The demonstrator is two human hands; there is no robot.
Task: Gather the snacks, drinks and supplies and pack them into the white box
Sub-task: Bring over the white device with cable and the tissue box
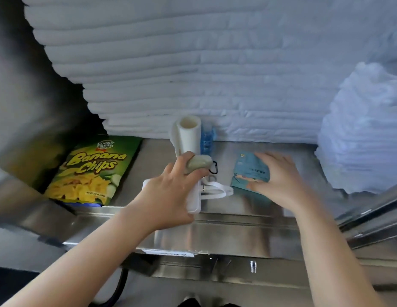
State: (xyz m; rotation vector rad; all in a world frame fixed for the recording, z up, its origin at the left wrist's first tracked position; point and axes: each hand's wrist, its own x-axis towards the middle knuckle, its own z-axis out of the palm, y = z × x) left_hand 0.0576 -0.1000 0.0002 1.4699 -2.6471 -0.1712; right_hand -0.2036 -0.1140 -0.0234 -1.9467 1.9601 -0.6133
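Note:
My left hand (pixel 171 191) grips a flat white pack (pixel 196 200) with a white strap, together with a small grey-green pouch (pixel 198 163) that carries a black carabiner (pixel 213 168). My right hand (pixel 279 176) holds a teal snack packet (pixel 251 171) lying on the steel shelf (pixel 237 202). A white paper roll (pixel 187 135) stands upright behind my left hand, with a small blue bottle (pixel 207 138) beside it. A green bag of banana chips (pixel 91 171) lies flat at the left of the shelf. The white box is not in view.
A tall stack of folded white cloth (pixel 193 63) rises behind the shelf. A crumpled white plastic bag (pixel 366 134) sits at the right. A metal rail (pixel 370 209) slants across the right side. Steel ledges step down toward me.

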